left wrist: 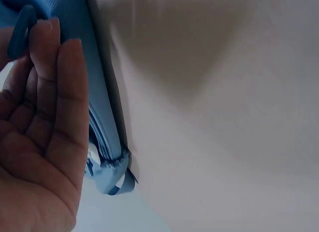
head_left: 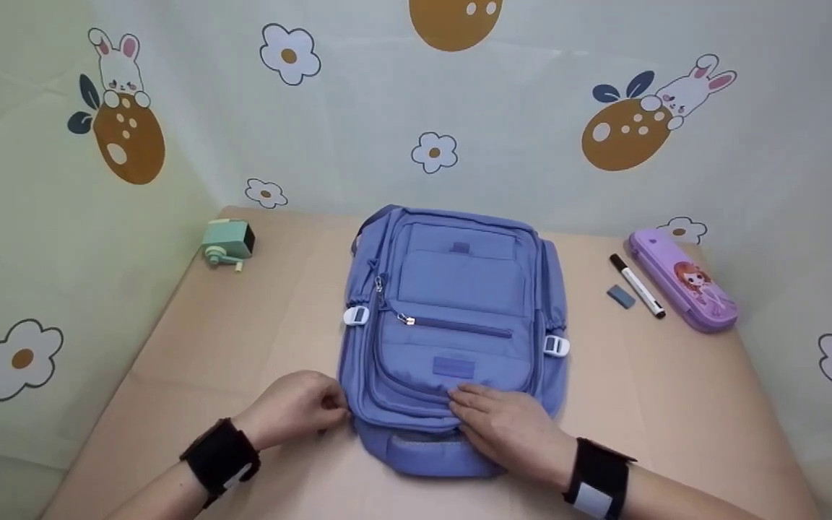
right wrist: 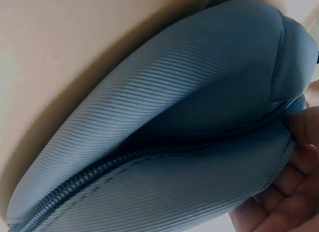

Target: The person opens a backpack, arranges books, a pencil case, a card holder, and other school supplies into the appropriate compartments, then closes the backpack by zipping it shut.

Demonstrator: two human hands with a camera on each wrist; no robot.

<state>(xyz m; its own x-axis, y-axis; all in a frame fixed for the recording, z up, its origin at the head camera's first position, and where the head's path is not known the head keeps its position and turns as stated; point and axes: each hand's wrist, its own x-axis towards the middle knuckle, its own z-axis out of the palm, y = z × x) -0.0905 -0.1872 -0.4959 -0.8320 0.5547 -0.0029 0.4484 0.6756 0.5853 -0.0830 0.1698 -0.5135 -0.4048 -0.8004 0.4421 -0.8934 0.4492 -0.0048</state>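
Observation:
A blue backpack (head_left: 459, 289) lies flat on the table, front side up, with its base toward me. At its lower left edge, my left hand (head_left: 300, 408) pinches a small blue loop, which looks like a zipper pull (left wrist: 21, 35), between thumb and fingertips. My right hand (head_left: 513, 433) lies over the lower right front. Its thumb and fingers (right wrist: 284, 192) grip the fabric edge beside a dark zipper (right wrist: 89, 177), which curves along the bag. Higher on the front, a metal zipper pull (head_left: 406, 320) sits at the left end of the pocket zipper.
On the table (head_left: 279, 332), a green crank pencil sharpener (head_left: 228, 240) stands at the back left. To the right lie a blue eraser (head_left: 620, 296), a black-and-white marker (head_left: 638, 286) and a purple pencil case (head_left: 682, 280). Patterned cloth (head_left: 358, 108) hangs behind and at both sides.

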